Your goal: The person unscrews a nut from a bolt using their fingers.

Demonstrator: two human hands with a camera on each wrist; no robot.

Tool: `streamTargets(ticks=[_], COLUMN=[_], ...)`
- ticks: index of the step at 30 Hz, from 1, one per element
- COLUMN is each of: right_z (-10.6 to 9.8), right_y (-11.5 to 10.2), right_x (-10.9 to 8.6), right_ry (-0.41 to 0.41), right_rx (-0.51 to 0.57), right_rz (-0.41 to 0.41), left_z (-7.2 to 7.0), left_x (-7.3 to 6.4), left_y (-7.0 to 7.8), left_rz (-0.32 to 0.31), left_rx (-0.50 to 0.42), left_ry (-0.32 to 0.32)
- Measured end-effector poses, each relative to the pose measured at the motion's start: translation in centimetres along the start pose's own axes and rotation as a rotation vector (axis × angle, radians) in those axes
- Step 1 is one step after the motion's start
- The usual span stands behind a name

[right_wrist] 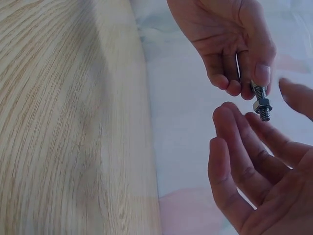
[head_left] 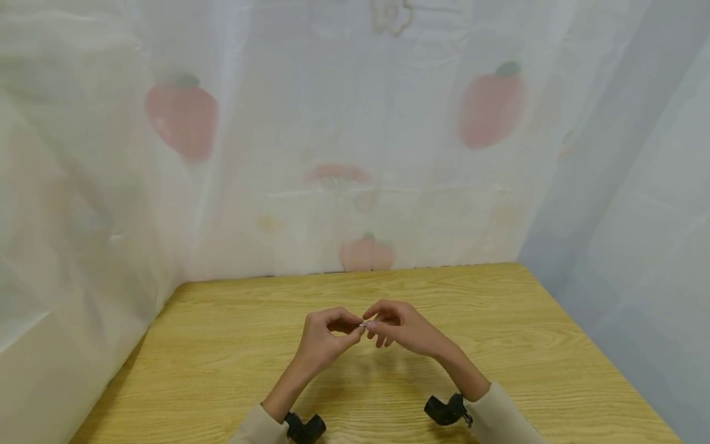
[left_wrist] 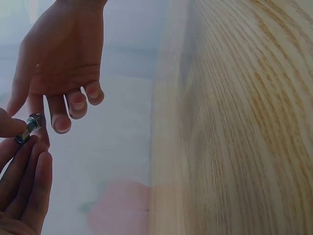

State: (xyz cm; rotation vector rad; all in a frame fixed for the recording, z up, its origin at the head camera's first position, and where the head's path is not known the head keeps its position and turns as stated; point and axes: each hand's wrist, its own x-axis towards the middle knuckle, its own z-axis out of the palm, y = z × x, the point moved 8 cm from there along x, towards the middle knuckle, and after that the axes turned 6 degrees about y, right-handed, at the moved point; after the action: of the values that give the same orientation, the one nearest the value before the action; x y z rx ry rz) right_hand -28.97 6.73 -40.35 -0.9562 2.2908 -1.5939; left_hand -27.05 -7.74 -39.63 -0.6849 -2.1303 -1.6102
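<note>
A small metal bolt [right_wrist: 260, 92] sits between the thumb and forefinger of my left hand [head_left: 327, 338], which pinches it by the head end. A hex nut [right_wrist: 262, 105] is threaded on its shank, with a short length of thread showing past it. My right hand [head_left: 409, 328] is close beside the nut, its thumb and forefinger parted on either side, the other fingers loosely bent. In the right wrist view, a gap shows between the right thumb [right_wrist: 297, 97] and the nut. Both hands are above the wooden table. The bolt's head is mostly hidden by left fingers.
The wood-grain table [head_left: 222, 364] spreads beneath both hands. Behind it hangs a pale sheet [head_left: 310, 117] with printed strawberries, and similar sheets close off both sides. Black wrist mounts [head_left: 444, 410] stick out at the cuffs.
</note>
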Motion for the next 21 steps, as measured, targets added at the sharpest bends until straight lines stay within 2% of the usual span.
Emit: streamTargets(ticks=[11, 18, 21], right_z=[0.3, 0.3, 0.3], right_y=[-0.3, -0.1, -0.2], right_x=[-0.1, -0.1, 0.0], right_ry=[-0.051, -0.043, -0.031], right_rx=[0.003, 0.016, 0.016], right_rz=[0.017, -0.014, -0.033], left_z=[0.1, -0.2, -0.3], left_x=[0.0, 0.2, 0.2], left_y=[-0.1, 2.5, 2.8], left_rz=[-0.016, -0.024, -0.029], left_rx=[0.033, 0.039, 0.027], left_ry=[0.013, -0.001, 0.003])
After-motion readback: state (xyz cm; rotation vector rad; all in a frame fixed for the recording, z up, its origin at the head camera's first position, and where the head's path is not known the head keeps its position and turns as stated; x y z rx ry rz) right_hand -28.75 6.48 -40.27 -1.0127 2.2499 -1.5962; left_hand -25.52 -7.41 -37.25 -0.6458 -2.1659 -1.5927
